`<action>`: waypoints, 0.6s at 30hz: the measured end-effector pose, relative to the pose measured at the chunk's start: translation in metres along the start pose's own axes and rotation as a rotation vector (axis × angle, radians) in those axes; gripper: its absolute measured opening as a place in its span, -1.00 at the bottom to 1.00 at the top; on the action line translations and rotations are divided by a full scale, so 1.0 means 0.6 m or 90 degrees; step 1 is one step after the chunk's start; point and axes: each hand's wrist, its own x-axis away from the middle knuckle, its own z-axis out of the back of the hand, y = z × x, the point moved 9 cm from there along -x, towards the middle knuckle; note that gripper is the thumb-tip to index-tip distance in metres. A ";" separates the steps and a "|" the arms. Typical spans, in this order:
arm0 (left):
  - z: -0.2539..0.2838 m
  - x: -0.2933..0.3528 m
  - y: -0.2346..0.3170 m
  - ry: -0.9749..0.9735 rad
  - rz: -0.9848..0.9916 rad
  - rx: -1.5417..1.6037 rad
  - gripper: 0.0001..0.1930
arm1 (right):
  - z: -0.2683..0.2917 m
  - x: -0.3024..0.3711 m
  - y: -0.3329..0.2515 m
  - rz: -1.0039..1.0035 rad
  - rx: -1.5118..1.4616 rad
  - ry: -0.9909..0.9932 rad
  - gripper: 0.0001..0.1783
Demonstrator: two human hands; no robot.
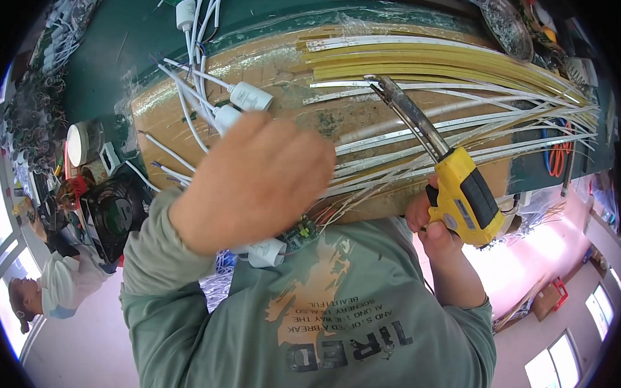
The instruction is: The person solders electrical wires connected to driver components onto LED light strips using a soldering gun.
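Observation:
My right hand [437, 233] grips a yellow-and-black soldering gun [466, 197]. Its long metal tip points up and left, over the white and yellow LED strips [416, 63]. My left hand [258, 179] is raised above the work board, fingers curled under and slightly blurred. What it holds, if anything, is hidden. White cylindrical lamp holders with cables, one of them a lamp holder [251, 97], lie just beyond that hand. Below it, close to my shirt, are a small green circuit board [300, 235] and another white cylinder [266, 253] with thin wires.
A brown board [161, 103] covers part of the green table [105, 85]. At left are a black fan [114, 213], a white-lidded jar [79, 144] and a heap of wired parts [34, 130]. Orange wire [559, 152] lies at right. Another person [65, 284] is at far left.

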 end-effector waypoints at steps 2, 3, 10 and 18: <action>-0.014 0.002 0.021 -0.053 -0.017 0.119 -0.69 | 0.001 0.001 -0.003 0.009 -0.002 0.009 -0.12; -0.018 0.001 0.023 -0.052 -0.016 0.117 -0.69 | 0.000 0.001 -0.001 0.002 -0.010 0.006 -0.12; -0.008 0.007 -0.053 0.011 0.077 0.096 -0.76 | 0.001 0.004 0.002 -0.006 -0.046 -0.003 -0.12; -0.007 0.032 -0.185 -0.016 0.231 0.078 -0.83 | 0.000 0.001 0.001 0.034 -0.022 -0.027 -0.13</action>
